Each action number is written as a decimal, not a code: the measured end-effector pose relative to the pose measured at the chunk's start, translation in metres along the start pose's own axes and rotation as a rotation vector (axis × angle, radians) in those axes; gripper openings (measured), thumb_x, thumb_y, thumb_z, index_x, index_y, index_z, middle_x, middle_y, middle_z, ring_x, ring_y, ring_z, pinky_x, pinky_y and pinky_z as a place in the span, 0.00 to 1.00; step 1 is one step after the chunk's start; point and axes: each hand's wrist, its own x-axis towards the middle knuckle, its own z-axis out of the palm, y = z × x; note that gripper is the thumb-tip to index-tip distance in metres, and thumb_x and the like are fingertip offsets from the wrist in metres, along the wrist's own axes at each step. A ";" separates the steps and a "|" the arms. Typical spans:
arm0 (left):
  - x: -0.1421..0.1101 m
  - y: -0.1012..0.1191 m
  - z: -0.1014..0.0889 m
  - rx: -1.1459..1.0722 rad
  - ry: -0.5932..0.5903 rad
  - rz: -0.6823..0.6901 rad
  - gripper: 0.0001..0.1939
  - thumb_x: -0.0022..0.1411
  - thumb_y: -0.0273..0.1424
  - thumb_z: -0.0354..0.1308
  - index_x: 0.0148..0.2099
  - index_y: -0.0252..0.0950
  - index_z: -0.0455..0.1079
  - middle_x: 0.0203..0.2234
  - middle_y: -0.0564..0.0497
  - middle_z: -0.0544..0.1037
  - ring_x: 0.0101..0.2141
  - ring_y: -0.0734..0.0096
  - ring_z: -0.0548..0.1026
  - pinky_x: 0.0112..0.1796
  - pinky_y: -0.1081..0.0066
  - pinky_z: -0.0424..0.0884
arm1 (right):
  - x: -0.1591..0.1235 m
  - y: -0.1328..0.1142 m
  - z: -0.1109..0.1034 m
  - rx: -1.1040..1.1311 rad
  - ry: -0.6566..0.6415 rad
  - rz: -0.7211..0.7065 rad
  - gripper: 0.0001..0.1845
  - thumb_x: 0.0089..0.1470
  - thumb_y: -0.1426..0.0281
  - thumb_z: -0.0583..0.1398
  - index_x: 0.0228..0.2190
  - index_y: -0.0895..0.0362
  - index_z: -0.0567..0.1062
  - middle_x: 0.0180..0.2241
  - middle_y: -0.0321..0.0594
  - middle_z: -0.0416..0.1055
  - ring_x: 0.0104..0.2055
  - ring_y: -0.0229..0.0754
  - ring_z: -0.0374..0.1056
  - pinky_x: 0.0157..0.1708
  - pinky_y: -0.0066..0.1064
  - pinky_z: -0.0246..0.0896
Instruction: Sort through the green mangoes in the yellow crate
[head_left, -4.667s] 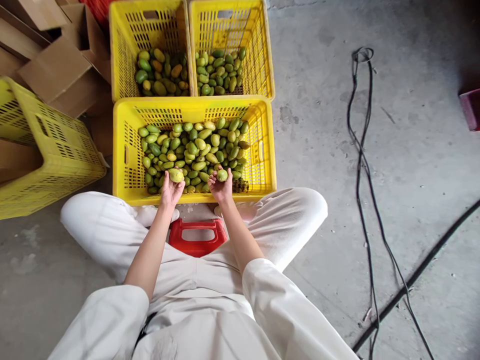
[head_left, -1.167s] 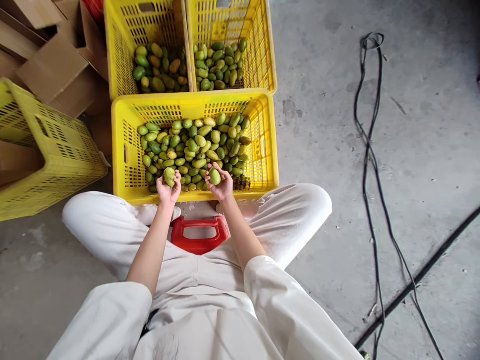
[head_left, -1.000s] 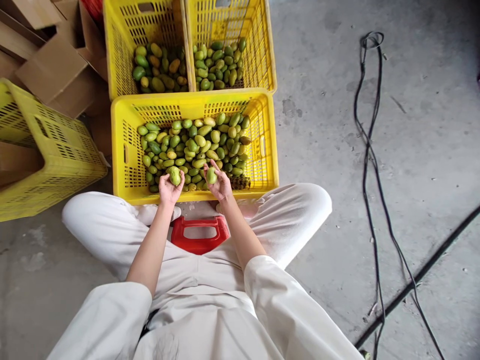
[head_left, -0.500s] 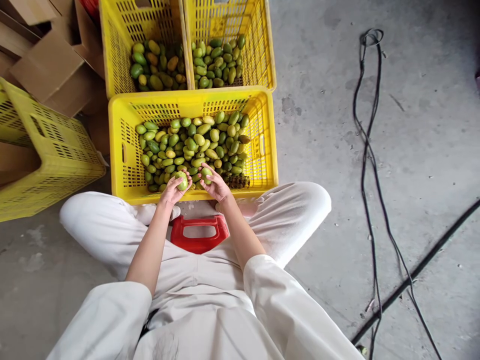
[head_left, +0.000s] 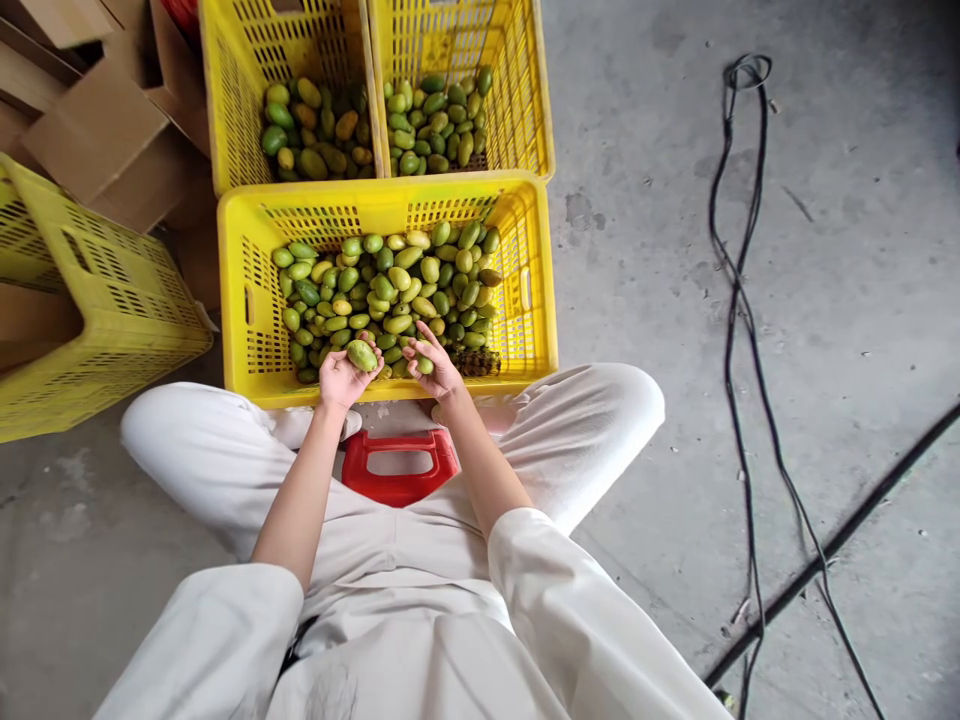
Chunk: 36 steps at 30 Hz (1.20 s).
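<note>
A plump green mango (head_left: 362,355) lies in my left hand (head_left: 341,382), which is turned palm up with the fingers curled around the fruit's far side. Beside it, my right hand (head_left: 439,376) holds a smaller green mango (head_left: 425,364), partly covered by its fingers. Both hands hover over the near edge of a yellow plastic crate (head_left: 386,392). Inside that crate lies a broad heap of green and yellowish mangoes (head_left: 390,290).
Behind stand two yellow crates (head_left: 551,110) with more mangoes. Another yellow crate (head_left: 135,300) is at the left, near cardboard boxes (head_left: 97,130). A red stool (head_left: 397,488) shows between my legs. Black cables (head_left: 739,290) run over the concrete floor at the right.
My left hand has turned further palm up, showing more of its mango. The fingers of my right hand have shifted around its mango, which sits lower and is more covered.
</note>
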 end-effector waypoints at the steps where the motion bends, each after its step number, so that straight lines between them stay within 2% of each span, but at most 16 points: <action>1: 0.002 -0.001 0.000 0.004 0.009 -0.013 0.15 0.66 0.30 0.49 0.50 0.35 0.72 0.36 0.44 0.78 0.39 0.64 0.78 0.41 0.62 0.76 | 0.001 0.000 0.000 0.031 0.026 -0.013 0.21 0.47 0.80 0.65 0.43 0.51 0.72 0.29 0.28 0.71 0.29 0.31 0.70 0.21 0.16 0.66; 4: 0.006 -0.003 0.000 0.007 0.051 -0.010 0.11 0.67 0.29 0.51 0.48 0.34 0.71 0.37 0.45 0.78 0.38 0.66 0.78 0.39 0.67 0.76 | 0.004 -0.003 0.002 0.094 0.056 0.009 0.13 0.50 0.80 0.64 0.36 0.54 0.72 0.28 0.30 0.70 0.26 0.29 0.67 0.16 0.13 0.60; 7: 0.007 -0.004 0.001 -0.002 0.071 0.011 0.06 0.67 0.30 0.55 0.44 0.35 0.71 0.33 0.48 0.76 0.32 0.73 0.76 0.33 0.74 0.74 | 0.005 -0.005 0.002 0.107 0.036 0.052 0.05 0.56 0.71 0.63 0.33 0.55 0.70 0.28 0.33 0.72 0.24 0.28 0.65 0.14 0.14 0.57; 9: 0.005 -0.003 0.003 -0.002 0.068 0.002 0.03 0.65 0.27 0.57 0.42 0.36 0.70 0.29 0.52 0.72 0.28 0.77 0.73 0.31 0.78 0.72 | 0.004 -0.007 0.001 0.127 0.010 0.032 0.10 0.60 0.62 0.61 0.33 0.54 0.69 0.26 0.32 0.70 0.20 0.28 0.61 0.12 0.14 0.53; 11: 0.003 -0.002 0.003 0.014 0.069 -0.015 0.05 0.63 0.23 0.58 0.40 0.37 0.69 0.28 0.53 0.70 0.28 0.79 0.73 0.30 0.81 0.72 | 0.004 -0.008 0.000 0.162 0.008 -0.036 0.13 0.60 0.57 0.58 0.33 0.54 0.70 0.25 0.32 0.69 0.19 0.30 0.59 0.12 0.17 0.53; 15: 0.001 0.002 0.005 0.060 0.086 -0.024 0.07 0.63 0.21 0.56 0.40 0.38 0.69 0.35 0.51 0.77 0.27 0.82 0.73 0.25 0.85 0.69 | 0.005 -0.005 0.000 0.189 0.079 -0.143 0.09 0.55 0.66 0.57 0.39 0.53 0.72 0.29 0.35 0.74 0.30 0.37 0.71 0.26 0.26 0.70; 18: 0.000 0.003 0.007 0.064 0.027 -0.005 0.07 0.66 0.22 0.53 0.38 0.36 0.70 0.29 0.53 0.74 0.18 0.87 0.62 0.17 0.87 0.59 | 0.007 0.000 0.003 0.128 0.100 -0.146 0.19 0.51 0.74 0.59 0.45 0.50 0.71 0.35 0.34 0.77 0.39 0.39 0.74 0.35 0.31 0.74; 20: -0.001 0.002 0.008 0.065 0.002 0.029 0.09 0.69 0.27 0.52 0.34 0.36 0.69 0.24 0.55 0.67 0.16 0.86 0.57 0.14 0.85 0.53 | 0.008 0.003 0.004 0.082 0.112 -0.152 0.18 0.51 0.75 0.61 0.45 0.49 0.71 0.38 0.32 0.77 0.41 0.38 0.74 0.36 0.29 0.73; 22: -0.001 0.001 0.009 0.045 0.006 0.086 0.13 0.71 0.34 0.51 0.33 0.36 0.68 0.23 0.54 0.66 0.17 0.84 0.58 0.15 0.83 0.55 | 0.008 0.004 0.004 0.057 0.128 -0.143 0.14 0.52 0.74 0.62 0.42 0.50 0.72 0.36 0.30 0.77 0.37 0.35 0.73 0.34 0.26 0.72; 24: -0.001 0.001 0.009 0.000 0.006 0.139 0.15 0.71 0.38 0.49 0.35 0.36 0.69 0.26 0.51 0.69 0.20 0.80 0.64 0.19 0.80 0.62 | 0.008 0.004 0.004 0.051 0.124 -0.110 0.11 0.51 0.76 0.64 0.38 0.52 0.73 0.30 0.28 0.74 0.31 0.33 0.70 0.31 0.24 0.70; 26: -0.001 0.001 0.008 -0.030 0.002 0.157 0.14 0.70 0.37 0.48 0.39 0.36 0.71 0.31 0.47 0.73 0.26 0.75 0.70 0.25 0.76 0.69 | 0.007 0.003 0.003 0.054 0.107 -0.083 0.12 0.49 0.78 0.65 0.34 0.53 0.72 0.27 0.28 0.72 0.29 0.32 0.69 0.32 0.24 0.71; 28: -0.001 0.000 0.007 -0.022 0.002 0.145 0.11 0.68 0.34 0.49 0.41 0.36 0.72 0.35 0.45 0.76 0.31 0.73 0.73 0.30 0.74 0.72 | 0.006 0.002 0.003 0.049 0.101 -0.067 0.14 0.48 0.80 0.67 0.32 0.53 0.70 0.28 0.29 0.74 0.31 0.33 0.71 0.32 0.24 0.73; 30: -0.001 -0.001 0.006 -0.002 -0.002 0.141 0.08 0.66 0.32 0.52 0.41 0.37 0.72 0.39 0.45 0.77 0.32 0.74 0.73 0.31 0.74 0.71 | 0.005 0.000 0.003 0.044 0.090 -0.040 0.14 0.48 0.79 0.68 0.32 0.54 0.70 0.30 0.31 0.74 0.29 0.31 0.70 0.25 0.20 0.69; 32: -0.001 -0.002 0.006 0.007 -0.007 0.156 0.05 0.65 0.29 0.54 0.39 0.37 0.72 0.41 0.46 0.77 0.30 0.77 0.72 0.31 0.76 0.70 | 0.005 -0.001 0.003 0.051 0.054 -0.010 0.11 0.51 0.73 0.68 0.31 0.54 0.70 0.28 0.30 0.71 0.23 0.28 0.64 0.15 0.15 0.57; 34: -0.002 -0.004 0.005 0.008 -0.012 0.169 0.04 0.64 0.27 0.56 0.36 0.38 0.71 0.38 0.48 0.76 0.28 0.79 0.71 0.31 0.77 0.69 | 0.005 -0.002 0.003 0.084 0.011 -0.010 0.09 0.56 0.65 0.66 0.31 0.54 0.71 0.25 0.29 0.68 0.20 0.28 0.59 0.11 0.15 0.49; 36: -0.002 -0.004 0.005 0.019 -0.015 0.157 0.04 0.64 0.25 0.56 0.35 0.38 0.70 0.33 0.51 0.74 0.27 0.80 0.70 0.30 0.78 0.69 | 0.006 -0.003 0.003 0.138 -0.009 -0.030 0.11 0.59 0.59 0.61 0.34 0.54 0.71 0.26 0.31 0.68 0.22 0.30 0.62 0.14 0.16 0.55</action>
